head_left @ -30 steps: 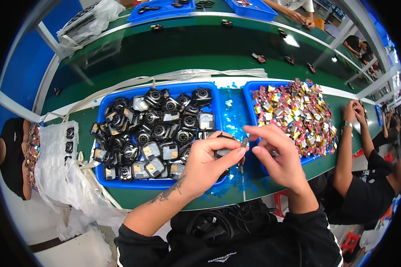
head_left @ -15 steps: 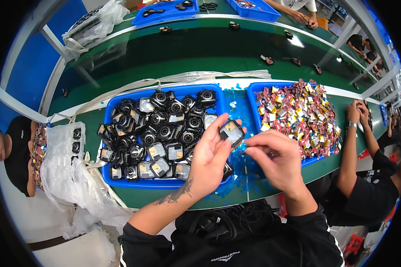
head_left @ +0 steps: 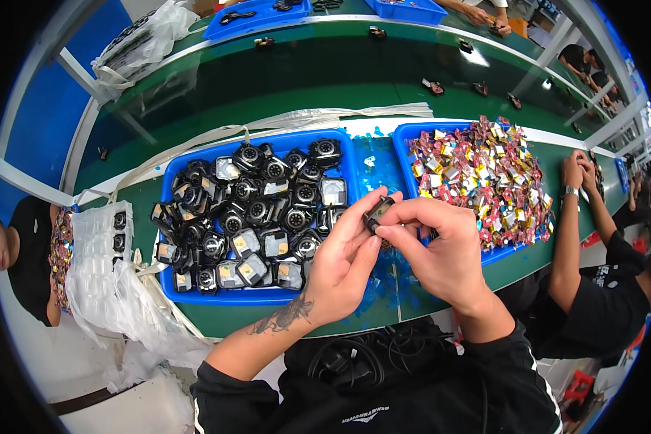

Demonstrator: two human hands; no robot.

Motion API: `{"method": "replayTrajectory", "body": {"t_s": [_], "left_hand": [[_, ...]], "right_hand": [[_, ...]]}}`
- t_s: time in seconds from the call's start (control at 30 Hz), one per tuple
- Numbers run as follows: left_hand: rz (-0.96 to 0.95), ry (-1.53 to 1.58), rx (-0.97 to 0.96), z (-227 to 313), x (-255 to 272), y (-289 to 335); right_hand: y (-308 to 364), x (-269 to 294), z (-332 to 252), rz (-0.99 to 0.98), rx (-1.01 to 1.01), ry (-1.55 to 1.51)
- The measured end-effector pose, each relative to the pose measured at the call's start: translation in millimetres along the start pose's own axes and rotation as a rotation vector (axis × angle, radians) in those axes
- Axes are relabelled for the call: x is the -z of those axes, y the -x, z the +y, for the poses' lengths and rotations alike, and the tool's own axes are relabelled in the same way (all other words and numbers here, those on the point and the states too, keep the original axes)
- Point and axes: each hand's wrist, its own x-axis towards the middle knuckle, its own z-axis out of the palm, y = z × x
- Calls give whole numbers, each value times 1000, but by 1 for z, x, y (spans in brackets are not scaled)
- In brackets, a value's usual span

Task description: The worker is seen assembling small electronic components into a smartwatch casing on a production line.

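Note:
My left hand (head_left: 333, 278) holds a black smartwatch case (head_left: 378, 210) between thumb and fingers, tilted nearly on edge above the gap between two blue trays. My right hand (head_left: 445, 249) is closed in a pinch at the near end of the case, its thumb and forefinger touching it. Whether a small part sits between those fingertips is hidden. Left of my hands, a blue tray (head_left: 231, 297) is heaped with black watch cases (head_left: 257, 210), some showing round sensor backs, others pale film-covered faces. To the right, another blue tray (head_left: 403, 155) holds piled small circuit boards with batteries (head_left: 484, 181).
Scraps of blue film (head_left: 375, 173) lie between the trays. Beyond runs a green conveyor belt (head_left: 282, 79) carrying scattered dark parts. White plastic blister trays (head_left: 94, 239) stand at left. A co-worker's hands (head_left: 579, 173) are at the right; another person is at far left.
The watch case has turned from face-up to nearly edge-on in my left hand. My right hand has moved left and now touches it. The view has shifted slightly.

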Motion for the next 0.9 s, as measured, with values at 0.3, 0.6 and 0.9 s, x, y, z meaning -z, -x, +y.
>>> {"method": "replayTrajectory", "body": {"t_s": [0.3, 0.6, 0.9], "left_hand": [[-46, -110, 0, 0, 0, 2], [-63, -75, -62, 0, -2, 2], [36, -30, -284, -2, 7, -6]], "right_hand": [[-4, 3, 0, -33, -18, 88], [0, 6, 7, -2, -13, 103], [20, -3, 18, 60, -129, -277]]}}
